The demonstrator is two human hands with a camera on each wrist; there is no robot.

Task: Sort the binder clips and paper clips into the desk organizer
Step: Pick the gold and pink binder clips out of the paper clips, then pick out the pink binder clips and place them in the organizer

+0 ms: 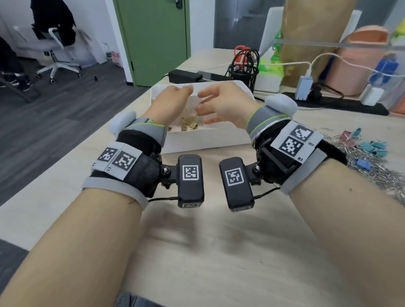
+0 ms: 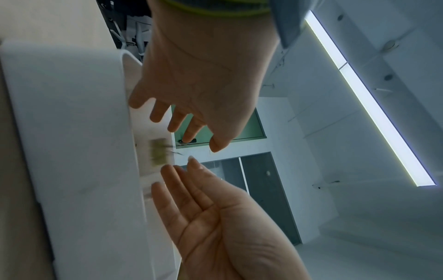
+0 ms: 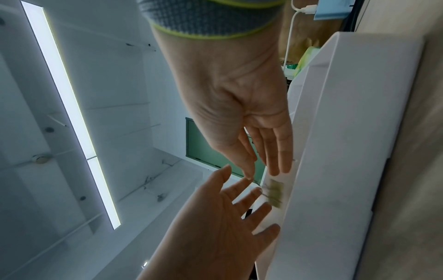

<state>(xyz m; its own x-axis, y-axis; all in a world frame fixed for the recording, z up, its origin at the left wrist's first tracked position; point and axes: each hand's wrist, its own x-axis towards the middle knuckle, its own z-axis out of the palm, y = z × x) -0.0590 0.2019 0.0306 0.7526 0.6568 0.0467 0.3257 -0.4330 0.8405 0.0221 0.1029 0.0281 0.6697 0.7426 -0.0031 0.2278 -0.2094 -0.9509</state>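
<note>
Office desk, pale wood top, green door behind.

Left hand and right hand are both raised over the white desk organizer, palms facing each other. Fingers of the left are straight and close together; fingers of the right are straight, slightly fanned. Neither hand holds anything that I can see.

Just past the fingertips, a yellow-green binder clip shows blurred against the organizer's inner wall, apparently loose in the air or just landed. Below the fingers, more tan and yellow clips lie on the organizer floor.

Outward, to the right of the right wrist and well apart from the fingers: unsorted pile on the table, with blue and pink binder clips on top and a spread of silver paper clips running toward the near edge.

Judgement: drop into the organizer is done or finishing. Next pick lies rightward, so the right hand is nearer. Pile's long axis runs roughly away-to-near along the table's right side.

Risk: paper clips tangle and may lift in clumps.
</note>
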